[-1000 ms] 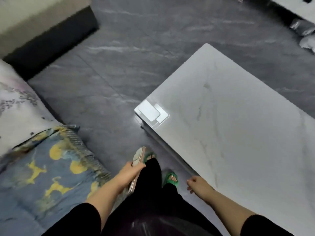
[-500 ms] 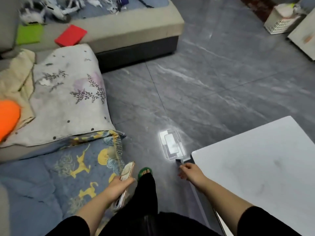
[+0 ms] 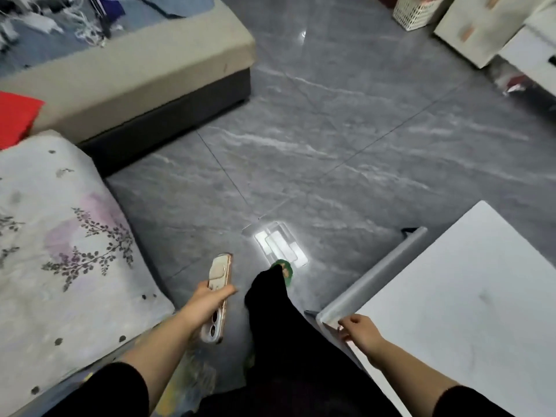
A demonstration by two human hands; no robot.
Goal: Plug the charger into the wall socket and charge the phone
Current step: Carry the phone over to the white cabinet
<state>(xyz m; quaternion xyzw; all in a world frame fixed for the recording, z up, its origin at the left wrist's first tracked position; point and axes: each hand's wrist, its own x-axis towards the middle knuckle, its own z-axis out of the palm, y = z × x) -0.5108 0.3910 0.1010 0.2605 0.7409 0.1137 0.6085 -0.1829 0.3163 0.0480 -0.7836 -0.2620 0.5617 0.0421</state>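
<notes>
- The left hand [image 3: 207, 299] has its fingers [image 3: 227, 291] wrapped tight around a phone [image 3: 218, 291].
- The phone is long and has a gold edge. Its back faces up, and the two round camera eyes sit at the end nearest the person, below the hand. The other end pokes out past the fingers, over the floor.
- The right hand [image 3: 359, 329] rests on the near corner of a white table [image 3: 469, 311]. Its fingers are bent and touch the table edge. I cannot tell if they squeeze it or just lie on it. They carry nothing.
- Both arms have black sleeves [image 3: 114, 389] pushed up, so the forearms are bare.
- Between the two arms a leg in black trousers [image 3: 270, 308] steps forward. The foot wears a green slipper [image 3: 284, 270].
- Just past the slipper a bright patch of light [image 3: 279, 246] shines on the grey floor [image 3: 331, 145].
- To the left of the phone lies a white blanket with purple flowers [image 3: 60, 236]. Behind it stands a beige sofa [image 3: 135, 73] with a red cloth [image 3: 15, 115] at its left end and a tangle of white cables [image 3: 81, 22] on top.
- Far off on the right are a white basket [image 3: 415, 10] and pale cupboards [image 3: 481, 28].
</notes>
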